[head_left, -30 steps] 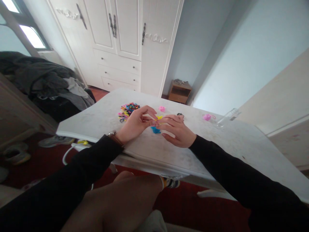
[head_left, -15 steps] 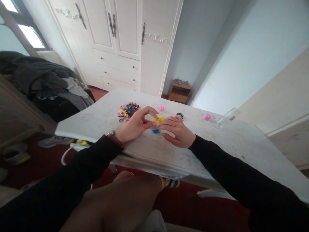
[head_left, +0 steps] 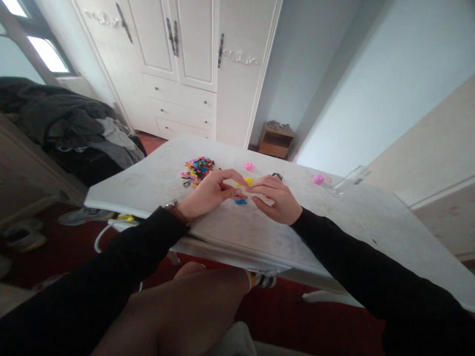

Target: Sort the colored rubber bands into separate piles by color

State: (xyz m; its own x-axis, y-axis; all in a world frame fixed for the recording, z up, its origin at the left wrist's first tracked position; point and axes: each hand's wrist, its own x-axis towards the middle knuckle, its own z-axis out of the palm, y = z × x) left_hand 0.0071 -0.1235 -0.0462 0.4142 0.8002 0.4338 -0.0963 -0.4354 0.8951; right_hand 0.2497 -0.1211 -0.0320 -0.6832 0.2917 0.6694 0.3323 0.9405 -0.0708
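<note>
Over the white table (head_left: 326, 237), my left hand (head_left: 213, 193) has its index finger stretched out, while the thumb presses toward the lower fingertips. Whatever is between them is too small to make out. Facing it, my right hand (head_left: 274, 200) has its fingers extended and its thumb apart; its fingertips come close to the left index tip. Small yellow bands (head_left: 245, 182) lie just behind the fingertips, and blue bands (head_left: 240, 201) show below the left fingertips. A mixed heap of colourful small bands (head_left: 198, 170) lies beside my left hand. Black bands (head_left: 277, 175) are partly hidden behind my right hand.
Pink bands (head_left: 248, 166) lie farther back. On the right are a pink item (head_left: 320, 179) with a loop and a clear container (head_left: 351, 179) on its side. A white wardrobe (head_left: 185, 109) stands behind, dark clothes (head_left: 74, 123) are piled left, and a cable (head_left: 98, 242) hangs at the table's edge.
My right hand has drawn slightly right, its thumb parting from the left fingers. My left index finger has straightened and lowered toward the right fingertips.
</note>
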